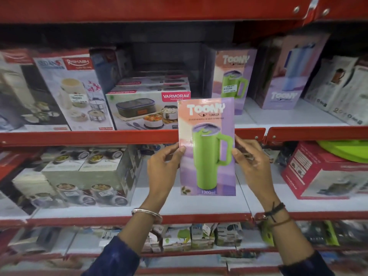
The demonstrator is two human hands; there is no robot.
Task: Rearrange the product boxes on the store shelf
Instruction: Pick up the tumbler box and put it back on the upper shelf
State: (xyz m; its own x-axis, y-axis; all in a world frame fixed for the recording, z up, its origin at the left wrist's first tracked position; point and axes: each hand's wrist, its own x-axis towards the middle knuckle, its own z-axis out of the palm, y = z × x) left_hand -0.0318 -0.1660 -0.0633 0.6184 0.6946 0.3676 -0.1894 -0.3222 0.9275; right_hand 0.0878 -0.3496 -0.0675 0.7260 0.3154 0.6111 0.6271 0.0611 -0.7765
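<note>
I hold a tall Toony tumbler box, pink and purple with a green mug printed on it, upright in front of the shelves. My left hand grips its left edge and my right hand grips its right edge. The box's top overlaps the red front rail of the upper shelf. Behind it on that shelf stands a second Toony tumbler box with a price sticker, and a purple Toony box with a blue tumbler is to its right.
Stacked Varmora lunch box cartons and a Rishabh carton fill the upper shelf's left. A dark gap lies above the Varmora stack. The lower shelf holds grey cartons at left and a red carton at right.
</note>
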